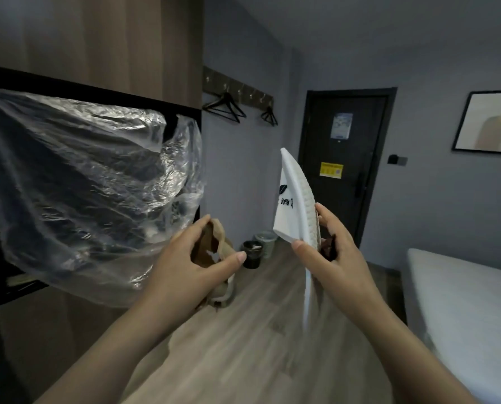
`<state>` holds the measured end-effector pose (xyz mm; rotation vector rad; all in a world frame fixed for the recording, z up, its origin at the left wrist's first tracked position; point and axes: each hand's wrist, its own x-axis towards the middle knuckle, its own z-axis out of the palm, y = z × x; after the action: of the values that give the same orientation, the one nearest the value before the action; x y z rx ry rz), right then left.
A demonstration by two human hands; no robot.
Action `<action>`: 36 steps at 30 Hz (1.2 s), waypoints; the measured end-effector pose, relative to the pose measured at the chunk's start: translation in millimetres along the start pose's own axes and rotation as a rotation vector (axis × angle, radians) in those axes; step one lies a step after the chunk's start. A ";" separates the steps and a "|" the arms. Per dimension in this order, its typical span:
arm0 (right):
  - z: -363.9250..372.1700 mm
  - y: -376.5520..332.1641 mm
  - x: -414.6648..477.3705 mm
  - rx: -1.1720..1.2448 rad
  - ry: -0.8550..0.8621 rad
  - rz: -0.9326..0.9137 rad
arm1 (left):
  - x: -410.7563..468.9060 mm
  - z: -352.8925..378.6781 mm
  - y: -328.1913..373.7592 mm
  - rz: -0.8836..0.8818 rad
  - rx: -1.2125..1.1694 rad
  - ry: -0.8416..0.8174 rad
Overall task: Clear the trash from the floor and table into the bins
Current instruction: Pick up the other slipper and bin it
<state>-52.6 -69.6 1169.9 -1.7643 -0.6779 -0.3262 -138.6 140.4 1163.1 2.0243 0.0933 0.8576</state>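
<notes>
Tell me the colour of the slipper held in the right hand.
The slipper is white with black printed lettering, seen best in the head view.

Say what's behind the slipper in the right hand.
A dark brown scrap shows between slipper and right hand; the rest is covered, so what it is can't be told.

We are seeing a dim, bluish room under soft, even light. The clear plastic bag (83, 185) at the left is catching white glare along its creases. The bed (462, 301) at lower right is reading brightest, the door (342, 158) darkest. The brown paper (211, 246) is sitting in shade inside the left hand (185, 266). The floor (243, 345) and the lower end of the white slipper (294, 199) are smearing with motion blur. Wall lines are bowing toward the edges.
</notes>
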 end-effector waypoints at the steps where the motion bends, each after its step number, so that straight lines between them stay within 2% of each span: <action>1: 5.2 5.1 11.4 -0.006 0.016 0.007 | 15.2 3.4 -10.8 -0.003 0.001 -0.005; 12: 59.4 68.5 144.3 -0.119 0.147 0.083 | 179.7 42.0 -109.9 0.007 -0.014 -0.106; 17: 58.1 127.8 196.8 -0.153 0.161 0.128 | 237.9 94.6 -148.6 0.009 -0.004 -0.188; 26: 21.0 246.2 322.5 -0.105 0.199 0.158 | 359.3 215.2 -179.7 0.011 0.047 -0.235; 36: -4.6 357.0 469.2 -0.153 0.161 0.192 | 498.7 331.7 -222.7 0.012 0.045 -0.247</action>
<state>533.0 -6.2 1145.6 -1.9084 -0.3736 -0.3914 495.0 221.0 1143.4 2.1582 -0.0382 0.6110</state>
